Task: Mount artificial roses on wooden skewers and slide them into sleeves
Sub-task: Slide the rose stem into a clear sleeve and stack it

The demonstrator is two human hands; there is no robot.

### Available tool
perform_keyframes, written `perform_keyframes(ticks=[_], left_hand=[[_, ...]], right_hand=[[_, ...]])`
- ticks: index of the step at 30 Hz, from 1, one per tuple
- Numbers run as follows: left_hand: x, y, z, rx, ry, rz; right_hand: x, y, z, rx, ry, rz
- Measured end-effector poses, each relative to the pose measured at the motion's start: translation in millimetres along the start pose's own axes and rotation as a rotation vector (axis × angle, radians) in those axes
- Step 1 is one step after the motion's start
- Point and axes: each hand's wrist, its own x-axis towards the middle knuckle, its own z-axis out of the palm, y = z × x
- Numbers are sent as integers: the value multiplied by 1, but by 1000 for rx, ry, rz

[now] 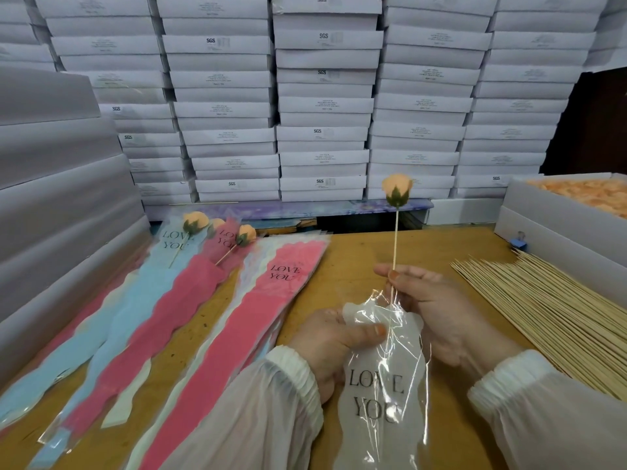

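Sleeving step: right hand [437,310] pinches skewer [395,239], rose [397,188] up, tip entering white sleeve [383,378] gripped by left hand [334,344] at desk's [390,249] near edge. Next: push skewer down.

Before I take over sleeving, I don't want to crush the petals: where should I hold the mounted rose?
Pinch the bare wooden skewer, not the rose head. The stick stands upright, its lower end entering the clear sleeve, so come from the right side, as the right hand does, just above the sleeve mouth. The left hand holds the sleeve.
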Motion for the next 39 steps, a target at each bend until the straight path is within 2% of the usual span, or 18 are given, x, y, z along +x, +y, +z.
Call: perform_keyframes(ticks=[9,13,23,27,30,33,39], left_hand=[[-1,3,2,28,25,11],[-2,5,4,43,37,1],[-5,0,7,139,47,-88],[-2,3,5,82,64,-73],[-1,5,4,35,57,-44],[1,5,3,27,40,-40],[-3,-1,5,143,-14,-90]], right_hand=[[-4,0,5,139,-32,70],[-4,0,4,87,-59,97],[9,-2,-4,188,124,-28],[6,0,-1,188,22,60],[3,1,0,70,-77,173],[2,1,1,75,-103,227],[13,-5,-9,113,141,51]])
